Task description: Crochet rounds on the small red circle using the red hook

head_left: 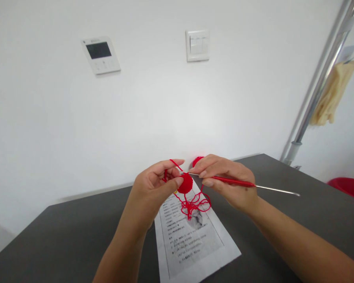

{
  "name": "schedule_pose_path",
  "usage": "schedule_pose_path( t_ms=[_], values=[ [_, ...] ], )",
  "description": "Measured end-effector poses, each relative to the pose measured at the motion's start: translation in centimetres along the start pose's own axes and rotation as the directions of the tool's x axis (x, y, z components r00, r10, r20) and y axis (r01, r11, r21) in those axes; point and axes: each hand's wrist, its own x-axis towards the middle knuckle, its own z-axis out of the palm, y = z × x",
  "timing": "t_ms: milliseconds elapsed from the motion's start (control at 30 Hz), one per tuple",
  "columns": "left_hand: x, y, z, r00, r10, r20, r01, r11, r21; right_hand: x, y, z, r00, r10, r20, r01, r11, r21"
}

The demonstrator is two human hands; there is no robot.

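My left hand [157,182] pinches a small round red crochet piece [185,184] between thumb and fingers, with red yarn looped over its index finger. My right hand [227,179] is closed on a crochet hook [247,184] with a red grip and a metal shaft, whose tip points left into the piece. Loose red yarn [194,204] hangs in tangled loops below the piece, above a printed paper sheet [191,243]. Behind my right hand a red yarn ball [197,160] shows only in part.
A dark grey table [76,232] stands against a white wall. On the wall are a small screen panel [100,54] and a light switch [197,45]. A metal pole [318,86] rises at the right, with beige cloth [332,94] hanging. A red object [348,186] sits at the right edge.
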Motion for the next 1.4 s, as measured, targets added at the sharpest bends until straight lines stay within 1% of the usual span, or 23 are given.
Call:
schedule_pose_path(
  t_ms=[200, 333, 467, 567, 667, 733, 800, 867, 933, 1067, 1133, 1200, 1267, 1300, 1333, 1400],
  values=[
    [-0.1, 0.5, -0.2, 1.000, -0.001, -0.028, 0.003, 0.996, 0.086, 0.0, 0.1, -0.2, 0.996, 0.074, 0.042, -0.078, 0.993, 0.085],
    [-0.4, 0.6, -0.3, 0.999, 0.006, -0.032, 0.000, 0.986, 0.168, 0.0, 0.3, -0.2, 0.993, 0.075, 0.086, -0.088, 0.983, 0.161],
    [-0.5, 0.6, -0.4, 1.000, -0.018, -0.018, 0.022, 0.982, 0.187, 0.0, 0.4, -0.7, 0.986, 0.063, 0.157, -0.091, 0.980, 0.178],
    [-0.5, 0.6, -0.6, 0.999, -0.032, -0.006, 0.033, 0.979, 0.201, 0.2, 0.1, -1.4, 0.967, 0.038, 0.252, -0.069, 0.991, 0.115],
    [-0.5, 0.5, -0.6, 0.999, -0.027, -0.028, 0.033, 0.967, 0.252, 0.5, -0.4, -2.0, 0.942, 0.009, 0.336, 0.000, 1.000, -0.028],
    [-0.5, 0.4, -0.5, 0.999, -0.017, -0.034, 0.026, 0.959, 0.283, 0.7, -0.6, -2.3, 0.929, 0.002, 0.370, 0.050, 0.990, -0.132],
    [-0.4, 0.4, -0.4, 0.999, 0.013, -0.040, 0.001, 0.945, 0.328, 0.7, -0.8, -2.4, 0.921, -0.004, 0.390, 0.089, 0.976, -0.198],
    [-0.4, 0.3, -0.3, 0.996, 0.072, -0.046, -0.048, 0.916, 0.399, 0.7, -0.9, -2.4, 0.916, -0.021, 0.400, 0.121, 0.966, -0.227],
    [-0.5, 0.3, -0.1, 0.986, 0.162, -0.034, -0.124, 0.861, 0.494, 0.7, -1.0, -2.3, 0.912, -0.044, 0.408, 0.155, 0.957, -0.244],
    [-0.7, 0.2, 0.3, 0.939, 0.340, 0.048, -0.283, 0.686, 0.670, 0.6, -0.9, -1.8, 0.915, -0.098, 0.392, 0.205, 0.949, -0.241],
    [-0.9, 0.3, 0.5, 0.916, 0.392, 0.086, -0.330, 0.614, 0.717, 0.4, -0.8, -1.5, 0.914, -0.134, 0.382, 0.241, 0.938, -0.249],
    [-1.1, 0.3, 0.8, 0.899, 0.420, 0.124, -0.367, 0.568, 0.737, 0.3, -0.6, -1.0, 0.917, -0.160, 0.365, 0.274, 0.918, -0.287],
    [-1.2, 0.2, 1.1, 0.888, 0.434, 0.149, -0.394, 0.554, 0.733, 0.1, -0.3, -0.6, 0.927, -0.174, 0.332, 0.287, 0.899, -0.330],
    [-1.2, 0.2, 1.2, 0.887, 0.438, 0.143, -0.396, 0.565, 0.724, 0.0, 0.0, -0.4, 0.934, -0.186, 0.305, 0.291, 0.892, -0.347],
    [-1.1, 0.0, 1.2, 0.891, 0.438, 0.121, -0.386, 0.590, 0.709, -0.2, 0.2, -0.3, 0.939, -0.201, 0.279, 0.297, 0.883, -0.363],
    [-0.7, -0.4, 1.2, 0.910, 0.414, 0.037, -0.334, 0.674, 0.659, -0.4, 0.9, -0.1, 0.938, -0.253, 0.236, 0.331, 0.855, -0.398]
  ],
)
